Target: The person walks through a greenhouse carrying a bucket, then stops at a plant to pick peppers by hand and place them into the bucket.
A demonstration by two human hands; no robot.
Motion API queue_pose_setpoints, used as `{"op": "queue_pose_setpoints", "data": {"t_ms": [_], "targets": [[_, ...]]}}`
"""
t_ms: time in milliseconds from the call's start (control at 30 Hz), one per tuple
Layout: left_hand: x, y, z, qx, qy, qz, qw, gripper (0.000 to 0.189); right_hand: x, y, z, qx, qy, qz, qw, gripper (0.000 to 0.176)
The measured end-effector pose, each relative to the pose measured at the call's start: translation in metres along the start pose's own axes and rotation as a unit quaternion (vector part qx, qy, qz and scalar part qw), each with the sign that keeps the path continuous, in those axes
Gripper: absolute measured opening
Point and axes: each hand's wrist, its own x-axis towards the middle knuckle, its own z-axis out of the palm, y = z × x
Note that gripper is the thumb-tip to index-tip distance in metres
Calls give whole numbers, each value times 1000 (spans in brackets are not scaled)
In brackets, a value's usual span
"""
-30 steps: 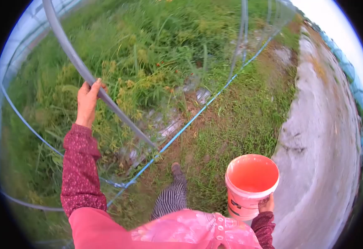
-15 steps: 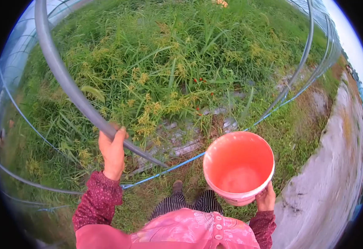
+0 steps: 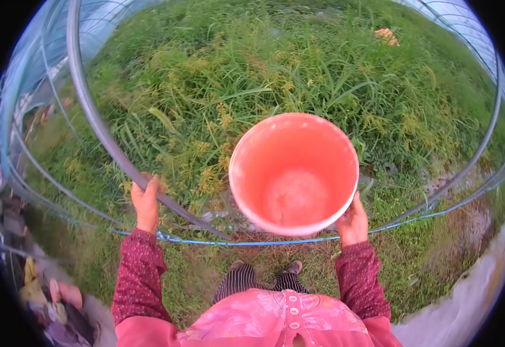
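My left hand [image 3: 147, 205] is wrapped round the lower part of a grey metal pipe [image 3: 103, 128], which curves up to the top left. On the right, my right hand [image 3: 353, 222] grips the lower right side of a red bucket [image 3: 296, 173] with a pale rim. The bucket's open mouth faces me, and no contents show inside. Some fingers of my right hand are hidden behind the bucket. Below both hands, a blue cord [image 3: 241, 243] runs across the pipe's lower end.
Tall grass and weeds [image 3: 206, 75] fill the ground beyond the cord. Another curved pipe [image 3: 489, 133] stands at the right. An orange heap [image 3: 386, 37] lies far back. Coloured items [image 3: 62, 301] sit at the lower left, and a pale strip [image 3: 466, 312] lies at the lower right.
The bucket and my right hand have moved up and to the left in view. My left hand remains on the pipe. The view has turned, showing more of the left side.
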Motion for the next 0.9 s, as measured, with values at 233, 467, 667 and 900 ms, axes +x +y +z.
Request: {"op": "queue_pose_setpoints", "data": {"t_ms": [233,467,667,900], "targets": [[1,-6,10,68,39,-33,996,7,79,-69,8,129,69,-76,986,29],[9,3,17,53,79,-17,995,10,148,-103,-21,238,60,-104,964,28],[15,-14,8,76,94,1,993,9,182,-106,-84,118,65,-113,984,29],[19,1,16,113,138,-23,984,17,179,-91,-76,76,160,-67,982,32]]}}
